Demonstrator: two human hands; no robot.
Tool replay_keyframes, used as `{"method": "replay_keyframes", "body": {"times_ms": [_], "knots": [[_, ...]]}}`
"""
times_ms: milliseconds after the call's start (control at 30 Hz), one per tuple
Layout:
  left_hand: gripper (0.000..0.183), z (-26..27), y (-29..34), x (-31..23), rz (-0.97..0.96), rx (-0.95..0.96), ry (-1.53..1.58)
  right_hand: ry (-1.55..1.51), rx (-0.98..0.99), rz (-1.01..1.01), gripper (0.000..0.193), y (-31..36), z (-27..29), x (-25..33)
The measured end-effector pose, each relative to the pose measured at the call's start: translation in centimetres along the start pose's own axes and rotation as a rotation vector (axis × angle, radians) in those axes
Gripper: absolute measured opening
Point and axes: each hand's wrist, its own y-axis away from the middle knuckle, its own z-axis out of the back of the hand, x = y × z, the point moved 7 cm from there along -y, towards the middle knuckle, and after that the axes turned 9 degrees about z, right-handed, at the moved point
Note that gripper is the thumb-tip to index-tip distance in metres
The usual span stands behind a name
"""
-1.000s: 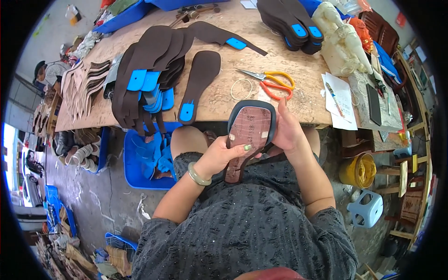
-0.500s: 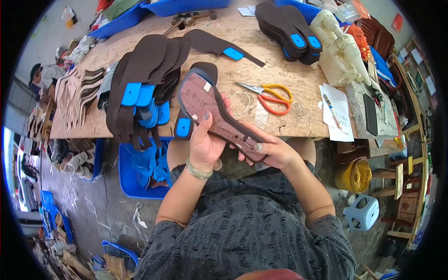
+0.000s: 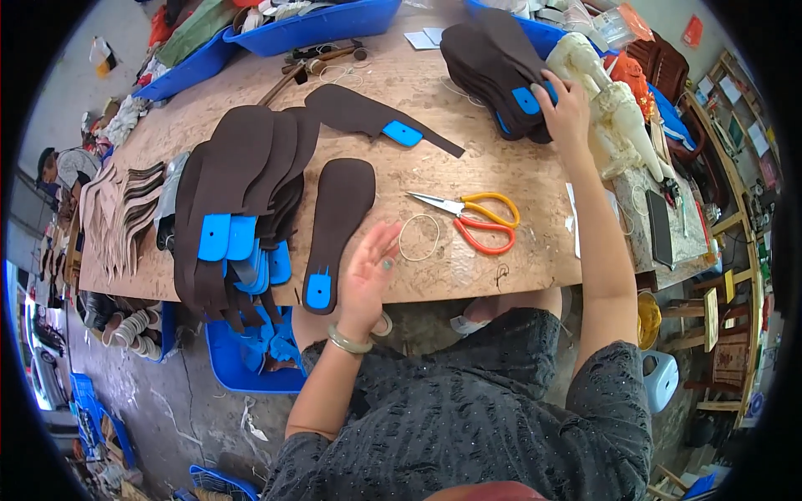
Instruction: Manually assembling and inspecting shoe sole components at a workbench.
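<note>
My left hand [image 3: 369, 271] hovers open at the near edge of the wooden table [image 3: 535, 259], just right of a single dark brown insole with a blue heel patch [image 3: 336, 225]. It holds nothing. My right hand [image 3: 568, 108] reaches to the far right and rests its fingers on a stack of dark insoles with blue patches [image 3: 497, 71]. To the left lies a fanned pile of dark brown insoles [image 3: 238, 200]. Another insole piece [image 3: 376, 121] lies at the far middle.
Orange-handled scissors [image 3: 472, 219] and a rubber band [image 3: 419, 237] lie between my arms. Pale shoe lasts [image 3: 614, 117] stand at the right. Blue trays [image 3: 313, 25] line the far edge, a blue bin [image 3: 251, 359] sits under the table, tan leather pieces [image 3: 121, 221] at left.
The reddish textured sole I held in both hands is gone from them. My right hand has reached out to the far stack and my left hand has opened by the table edge.
</note>
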Motion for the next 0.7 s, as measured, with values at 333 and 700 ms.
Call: {"method": "replay_keyframes", "body": {"times_ms": [333,700], "knots": [[0.04,0.3,0.2,0.6,0.097,0.029,-0.121,-0.369,0.145,0.234,0.032,-1.8,-7.4,11.5],[0.036,0.0,-0.4,1.4,0.201,0.042,-0.06,-0.706,0.796,-0.286,0.05,1.8,-19.0,16.2]]}}
